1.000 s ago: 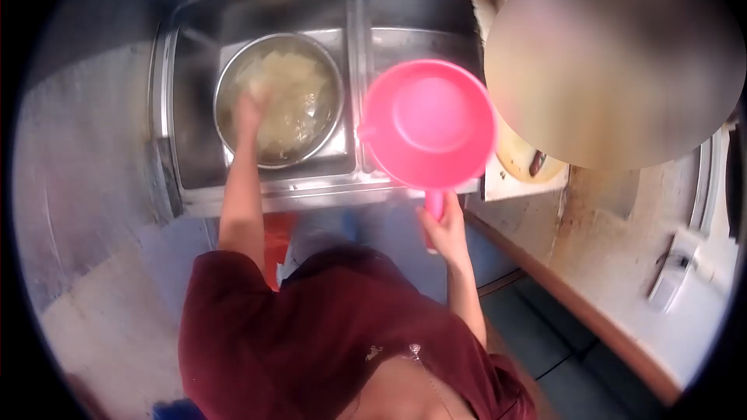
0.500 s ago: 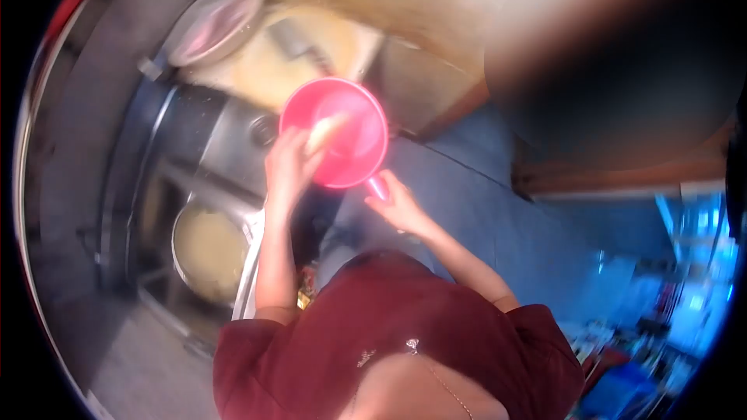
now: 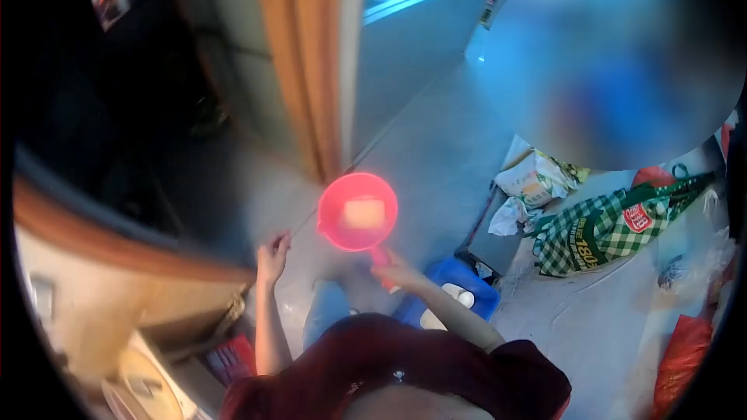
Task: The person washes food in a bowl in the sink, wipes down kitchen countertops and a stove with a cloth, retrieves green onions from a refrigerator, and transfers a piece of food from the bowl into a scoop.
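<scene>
A round pink plastic dipper [image 3: 333,227] is held out in front of my body, mouth up. In it lies a pale cream-coloured block [image 3: 365,214], too blurred to name more exactly. My right hand [image 3: 398,271] is closed around the dipper's handle. To the left of the dipper and apart from it, my left hand [image 3: 272,257] hangs with loosely bent fingers and nothing in them.
A wooden door frame [image 3: 299,70] rises ahead on the left. Below right is a blue basin [image 3: 484,295] with white things in it. Farther right lie a green checked bag [image 3: 595,229] and a red plastic bag [image 3: 685,365].
My view has swung away from the metal sink toward a doorway and bags. My left hand has come out of the dipper, leaving the pale block inside. My right hand still grips the handle.
</scene>
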`<move>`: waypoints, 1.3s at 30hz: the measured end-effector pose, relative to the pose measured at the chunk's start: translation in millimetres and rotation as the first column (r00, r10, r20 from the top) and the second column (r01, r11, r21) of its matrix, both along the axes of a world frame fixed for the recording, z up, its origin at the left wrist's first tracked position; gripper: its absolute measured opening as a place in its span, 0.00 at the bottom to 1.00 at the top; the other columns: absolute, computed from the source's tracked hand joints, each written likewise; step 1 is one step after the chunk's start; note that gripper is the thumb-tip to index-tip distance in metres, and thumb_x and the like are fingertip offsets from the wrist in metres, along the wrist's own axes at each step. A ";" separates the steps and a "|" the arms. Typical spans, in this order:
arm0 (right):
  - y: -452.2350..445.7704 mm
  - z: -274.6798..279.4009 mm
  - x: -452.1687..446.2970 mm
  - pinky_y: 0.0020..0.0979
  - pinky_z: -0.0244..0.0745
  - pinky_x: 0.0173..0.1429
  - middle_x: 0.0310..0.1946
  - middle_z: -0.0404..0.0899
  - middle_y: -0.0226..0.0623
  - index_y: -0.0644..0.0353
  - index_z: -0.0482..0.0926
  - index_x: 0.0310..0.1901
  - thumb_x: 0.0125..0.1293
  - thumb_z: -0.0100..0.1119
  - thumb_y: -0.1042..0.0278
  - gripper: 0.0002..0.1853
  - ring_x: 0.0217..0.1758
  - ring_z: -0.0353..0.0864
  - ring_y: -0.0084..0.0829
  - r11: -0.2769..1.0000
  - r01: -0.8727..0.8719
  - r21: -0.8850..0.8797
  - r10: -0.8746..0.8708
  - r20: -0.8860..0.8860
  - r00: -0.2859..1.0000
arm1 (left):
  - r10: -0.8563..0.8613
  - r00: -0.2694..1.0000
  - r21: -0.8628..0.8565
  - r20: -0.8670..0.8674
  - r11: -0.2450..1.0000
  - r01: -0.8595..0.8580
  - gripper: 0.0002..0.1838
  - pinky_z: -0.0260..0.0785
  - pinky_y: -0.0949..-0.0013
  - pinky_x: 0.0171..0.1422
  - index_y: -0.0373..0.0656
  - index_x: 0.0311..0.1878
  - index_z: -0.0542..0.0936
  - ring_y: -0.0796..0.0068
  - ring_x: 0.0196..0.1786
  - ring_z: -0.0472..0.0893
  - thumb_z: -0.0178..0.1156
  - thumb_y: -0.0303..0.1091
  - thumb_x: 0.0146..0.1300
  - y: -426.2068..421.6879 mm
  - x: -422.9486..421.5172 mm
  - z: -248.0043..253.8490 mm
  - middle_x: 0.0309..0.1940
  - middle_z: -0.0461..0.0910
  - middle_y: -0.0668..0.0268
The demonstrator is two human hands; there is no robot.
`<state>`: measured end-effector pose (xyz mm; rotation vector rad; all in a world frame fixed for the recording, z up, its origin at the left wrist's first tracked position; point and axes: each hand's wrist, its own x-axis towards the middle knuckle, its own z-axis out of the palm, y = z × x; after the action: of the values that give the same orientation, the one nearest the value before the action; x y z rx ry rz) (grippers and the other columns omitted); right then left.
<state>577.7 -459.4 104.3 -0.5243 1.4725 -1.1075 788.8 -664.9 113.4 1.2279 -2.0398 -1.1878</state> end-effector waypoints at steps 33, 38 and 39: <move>-106.5 -26.4 -1062.0 0.26 0.66 0.16 0.18 0.68 0.33 0.63 0.67 0.33 0.47 0.52 0.72 0.10 0.14 0.68 0.25 0.500 0.861 0.090 -0.865 0.103 0.492 | -0.516 0.642 0.581 0.567 0.803 0.134 0.16 0.66 0.68 0.43 0.39 0.41 0.74 0.68 0.40 0.74 0.51 0.40 0.55 -289.2 -996.2 -218.5 0.34 0.76 0.57; -179.9 -38.2 -1264.8 0.25 0.67 0.16 0.18 0.68 0.33 0.62 0.67 0.33 0.48 0.52 0.71 0.10 0.15 0.69 0.25 0.545 0.832 0.109 -0.833 0.184 0.522 | -0.490 0.620 0.617 0.613 0.786 0.011 0.16 0.66 0.68 0.42 0.39 0.40 0.75 0.69 0.38 0.75 0.50 0.41 0.55 -335.7 -1134.6 -243.5 0.32 0.76 0.58; -194.8 -42.5 -1298.2 0.26 0.67 0.16 0.18 0.69 0.33 0.62 0.68 0.32 0.48 0.53 0.71 0.09 0.15 0.69 0.25 0.549 0.830 0.102 -0.827 0.210 0.521 | -0.497 0.621 0.618 0.607 0.786 0.025 0.16 0.66 0.68 0.41 0.39 0.40 0.75 0.69 0.38 0.75 0.50 0.41 0.55 -349.4 -1178.4 -248.0 0.32 0.76 0.59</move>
<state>-720.5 -654.2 61.8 0.4041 1.5149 -1.8529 -389.6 -1014.3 -134.7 2.0139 -2.6464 -1.7195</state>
